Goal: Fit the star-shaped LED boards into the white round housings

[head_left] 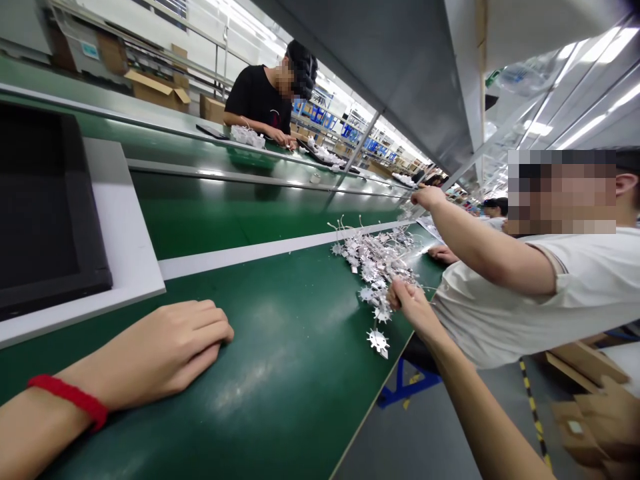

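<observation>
My left hand (pixel 185 340) rests palm down on the green tabletop, its fingers close together and loosely bent, with nothing visible in it. My right hand (pixel 413 303) reaches to the near right edge of a heap of silvery-white gear-shaped pieces with thin white wires (pixel 373 257). Its thumb and forefinger are pinched together at one of the wired pieces; the exact grip is partly hidden by the fingers. A single gear-shaped piece (pixel 378 341) lies below the heap, close to the table edge.
A co-worker in a white shirt (pixel 500 300) sits at the right, one arm stretched across beyond the heap. Across the line, a person in black (pixel 260 100) handles small parts. A black panel in a white frame (pixel 127 220) stands left. A grey shelf (pixel 400 60) hangs overhead.
</observation>
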`<move>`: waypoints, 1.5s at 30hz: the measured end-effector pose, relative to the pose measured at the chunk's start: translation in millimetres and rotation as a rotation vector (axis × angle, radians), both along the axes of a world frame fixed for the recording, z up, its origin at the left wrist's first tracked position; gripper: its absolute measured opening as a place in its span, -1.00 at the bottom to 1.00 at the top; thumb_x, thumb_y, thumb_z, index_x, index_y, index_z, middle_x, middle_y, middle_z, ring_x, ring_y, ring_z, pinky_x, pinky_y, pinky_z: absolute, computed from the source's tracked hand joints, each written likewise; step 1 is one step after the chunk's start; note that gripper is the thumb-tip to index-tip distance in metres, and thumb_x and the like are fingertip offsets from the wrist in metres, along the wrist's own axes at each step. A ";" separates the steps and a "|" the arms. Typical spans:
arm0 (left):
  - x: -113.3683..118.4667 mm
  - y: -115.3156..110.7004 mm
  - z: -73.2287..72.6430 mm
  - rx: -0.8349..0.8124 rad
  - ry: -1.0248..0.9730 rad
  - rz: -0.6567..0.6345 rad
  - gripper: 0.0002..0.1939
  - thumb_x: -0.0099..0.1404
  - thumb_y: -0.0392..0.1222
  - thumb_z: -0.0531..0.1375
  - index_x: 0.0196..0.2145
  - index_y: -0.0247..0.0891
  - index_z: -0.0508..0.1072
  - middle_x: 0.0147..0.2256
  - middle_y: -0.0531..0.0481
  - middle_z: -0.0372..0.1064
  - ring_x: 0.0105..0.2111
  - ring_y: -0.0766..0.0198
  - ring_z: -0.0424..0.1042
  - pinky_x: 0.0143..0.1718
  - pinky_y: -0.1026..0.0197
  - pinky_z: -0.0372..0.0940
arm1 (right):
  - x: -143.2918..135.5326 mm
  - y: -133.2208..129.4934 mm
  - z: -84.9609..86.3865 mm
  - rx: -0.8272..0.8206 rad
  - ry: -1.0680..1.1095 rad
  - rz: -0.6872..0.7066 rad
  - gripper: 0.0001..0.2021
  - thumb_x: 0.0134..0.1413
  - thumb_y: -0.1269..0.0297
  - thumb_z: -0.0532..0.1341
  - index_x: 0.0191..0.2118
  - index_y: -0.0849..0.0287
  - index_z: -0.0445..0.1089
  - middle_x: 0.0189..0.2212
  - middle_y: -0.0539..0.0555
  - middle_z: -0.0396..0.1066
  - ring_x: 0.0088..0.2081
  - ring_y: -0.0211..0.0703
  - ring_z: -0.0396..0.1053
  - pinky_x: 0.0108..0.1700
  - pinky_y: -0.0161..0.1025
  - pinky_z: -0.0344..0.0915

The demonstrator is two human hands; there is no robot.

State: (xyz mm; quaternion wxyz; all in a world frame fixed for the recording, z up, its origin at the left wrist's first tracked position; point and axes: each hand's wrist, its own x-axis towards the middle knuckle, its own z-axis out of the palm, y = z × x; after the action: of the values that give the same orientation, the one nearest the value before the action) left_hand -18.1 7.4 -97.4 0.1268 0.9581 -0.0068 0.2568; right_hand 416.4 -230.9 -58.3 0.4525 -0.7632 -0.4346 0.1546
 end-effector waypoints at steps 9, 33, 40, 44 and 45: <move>2.0 1.9 4.6 0.015 -0.047 -0.023 -0.69 0.58 -0.32 -0.02 -0.18 -0.16 0.50 -0.28 0.02 0.51 -0.36 0.22 0.48 -0.32 0.16 0.32 | -53.8 -12.0 8.3 -0.107 -0.268 0.219 -0.34 0.28 -0.46 0.20 -0.29 0.10 0.63 -0.35 0.10 0.59 -0.28 -0.04 0.52 -0.18 -0.11 0.42; 3.8 -4.9 8.9 0.039 -0.054 0.029 -0.65 0.51 -0.39 -0.06 -0.26 -0.18 0.48 -0.34 0.01 0.50 -0.39 0.18 0.46 -0.33 0.16 0.29 | -11.8 173.2 8.0 -0.167 -0.275 -0.028 -0.67 0.47 0.11 0.32 0.17 0.19 0.47 0.06 0.15 0.53 -0.05 -0.04 0.57 -0.02 -0.01 0.59; 4.3 -6.0 13.7 0.044 -0.052 0.025 -0.67 0.48 -0.40 -0.05 -0.27 -0.19 0.46 -0.35 0.03 0.50 -0.40 0.20 0.44 -0.33 0.17 0.28 | 0.6 195.6 28.0 -0.349 -0.291 -0.016 -0.65 0.45 0.12 0.33 0.19 0.18 0.47 0.14 0.17 0.50 0.04 0.05 0.55 0.06 0.06 0.57; 3.0 -5.7 15.6 0.054 -0.035 0.023 -0.70 0.46 -0.42 -0.02 -0.26 -0.19 0.47 -0.34 0.02 0.51 -0.39 0.19 0.46 -0.33 0.17 0.28 | -4.3 194.5 37.1 -0.422 -0.290 0.040 -0.66 0.45 0.12 0.34 0.18 0.19 0.47 0.11 0.16 0.51 0.01 0.03 0.56 0.03 0.03 0.58; 2.4 -5.8 16.1 0.056 -0.026 0.021 -0.71 0.45 -0.42 0.00 -0.26 -0.19 0.47 -0.34 0.03 0.51 -0.39 0.19 0.46 -0.33 0.18 0.29 | -7.3 192.5 39.1 -0.423 -0.298 0.059 -0.66 0.45 0.12 0.34 0.18 0.19 0.48 0.10 0.16 0.52 0.00 0.02 0.56 0.01 0.02 0.58</move>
State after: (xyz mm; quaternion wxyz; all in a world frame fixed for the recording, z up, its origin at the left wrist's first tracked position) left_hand -15.7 1.6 -81.3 0.0971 0.9578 -0.0057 0.2703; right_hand 409.1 -38.4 -19.1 0.2092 -0.8423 -0.4764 0.1410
